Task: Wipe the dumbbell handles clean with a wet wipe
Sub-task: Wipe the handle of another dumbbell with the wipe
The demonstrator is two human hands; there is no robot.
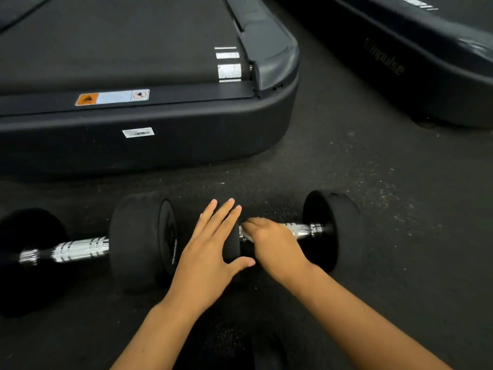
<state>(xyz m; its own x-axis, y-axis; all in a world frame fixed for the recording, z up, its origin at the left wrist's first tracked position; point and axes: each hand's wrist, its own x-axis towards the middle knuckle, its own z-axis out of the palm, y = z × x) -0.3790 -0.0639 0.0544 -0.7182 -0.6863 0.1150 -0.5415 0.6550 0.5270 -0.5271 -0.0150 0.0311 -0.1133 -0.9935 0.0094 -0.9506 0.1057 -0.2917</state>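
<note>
Two black dumbbells with chrome handles lie end to end on the dark floor. The right dumbbell has its handle partly under my right hand, which is curled over the bar and presses a white wet wipe against its left end. Only a sliver of the wipe shows. My left hand lies with straight fingers against the left weight head of that dumbbell, thumb under its edge. The left dumbbell rests untouched, its chrome handle fully visible.
A treadmill base with warning labels sits just behind the dumbbells. A second treadmill stands at the upper right. Speckled rubber floor spreads to the right and toward me. A dark shoe shows at the bottom edge.
</note>
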